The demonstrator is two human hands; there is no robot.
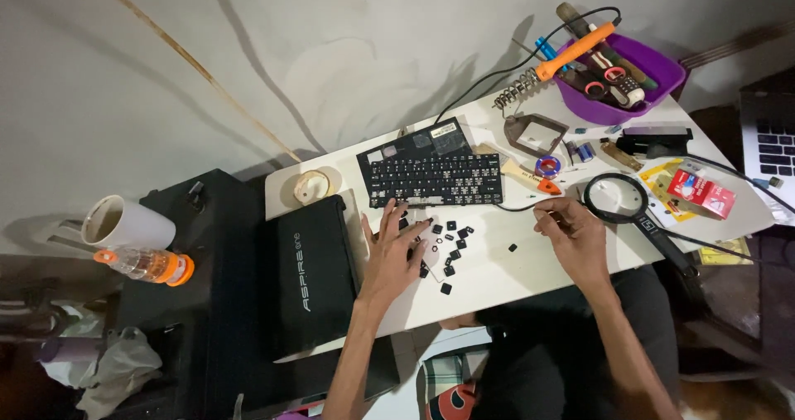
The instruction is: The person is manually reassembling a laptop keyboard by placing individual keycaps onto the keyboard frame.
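Two bare hands work over a white table (513, 275) seen from above. The left hand (392, 254) lies flat with its fingers spread wide, the fingertips resting on the table just below the front edge of a detached black keyboard (431, 174), among a scatter of loose black keycaps (451, 246) that spreads to the right of the palm. One more keycap (513, 247) lies apart, between the two hands. The right hand (577, 236) rests on the table with its fingers drawn together in a pinch near a thin black cable; whether it grips anything small I cannot tell. Just beside that hand, to the right, lies a round magnifying glass (616, 197) with a black handle. To the left of the keyboard a closed black netbook (315, 267) lies on the table's corner, with a roll of tape (311, 186) above it. At the far edge stands a purple bowl (654, 84) full of tools, with an orange-handled soldering iron (571, 53) resting across its rim. A small red box (701, 192) lies right of the magnifying glass. On a black surface off the table's left side stand a white mug (124, 223) and a plastic bottle (147, 264) with an orange cap, lying on its side.
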